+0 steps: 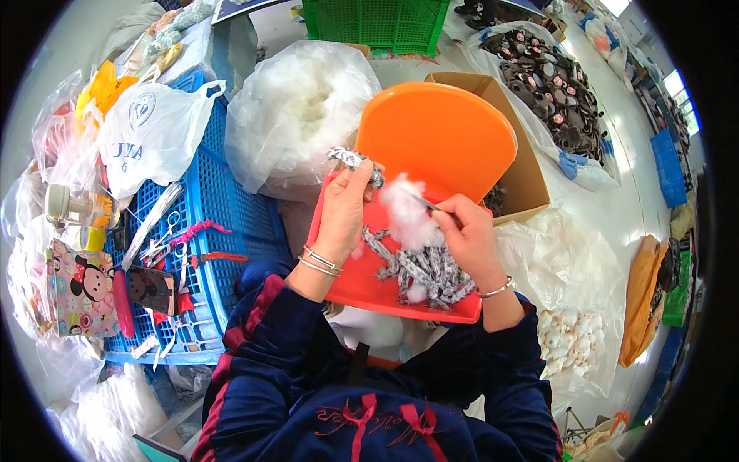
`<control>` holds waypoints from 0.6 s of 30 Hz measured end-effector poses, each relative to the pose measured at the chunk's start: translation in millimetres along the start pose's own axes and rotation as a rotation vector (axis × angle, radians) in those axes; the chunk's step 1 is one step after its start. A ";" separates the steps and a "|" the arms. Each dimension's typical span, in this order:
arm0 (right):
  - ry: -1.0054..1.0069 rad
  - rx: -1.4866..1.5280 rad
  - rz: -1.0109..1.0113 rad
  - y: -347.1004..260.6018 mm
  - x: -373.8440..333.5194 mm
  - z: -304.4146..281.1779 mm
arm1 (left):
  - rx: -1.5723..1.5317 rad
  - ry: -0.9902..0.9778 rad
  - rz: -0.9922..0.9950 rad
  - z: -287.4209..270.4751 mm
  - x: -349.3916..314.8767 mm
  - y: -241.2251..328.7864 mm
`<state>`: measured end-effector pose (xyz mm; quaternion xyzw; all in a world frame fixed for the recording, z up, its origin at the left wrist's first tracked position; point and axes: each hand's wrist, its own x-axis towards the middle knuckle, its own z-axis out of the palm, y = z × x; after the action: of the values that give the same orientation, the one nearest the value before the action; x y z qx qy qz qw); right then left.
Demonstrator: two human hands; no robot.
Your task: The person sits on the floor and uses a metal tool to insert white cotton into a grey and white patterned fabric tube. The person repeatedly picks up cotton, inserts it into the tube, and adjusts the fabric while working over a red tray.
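Observation:
My left hand (344, 206) is closed on a small grey-and-white patterned fabric piece (348, 158), pinched between thumb and fingers. In my right hand (469, 235) is a thin dark tool (424, 202), its tip reaching into a tuft of white stuffing (408, 214). The tuft lies between the two hands, over a red seat (358, 283). Several more grey-and-white fabric pieces (435, 276) lie heaped on that seat below my right hand, with bits of stuffing among them. What kind of tool it is cannot be made out.
An orange chair back (439, 135) rises behind the seat. Beyond it stand a bag of white stuffing (308, 100) and a cardboard box (527, 173). At left, a blue crate (231, 192) carries scissors (182, 258), a phone (152, 289) and plastic bags. A sack of dark plush pieces (546, 88) lies far right.

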<state>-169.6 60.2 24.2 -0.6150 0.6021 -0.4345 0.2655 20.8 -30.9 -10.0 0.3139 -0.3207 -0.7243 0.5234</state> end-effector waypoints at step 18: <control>-0.037 -0.009 -0.024 -7.7 -1.6 -3.1 | 0.190 -0.030 -0.009 14.3 -13.3 0.6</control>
<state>-168.2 63.5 31.9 -0.6315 0.5916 -0.4234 0.2684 13.2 -16.3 0.6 0.3524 -0.3943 -0.6977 0.4833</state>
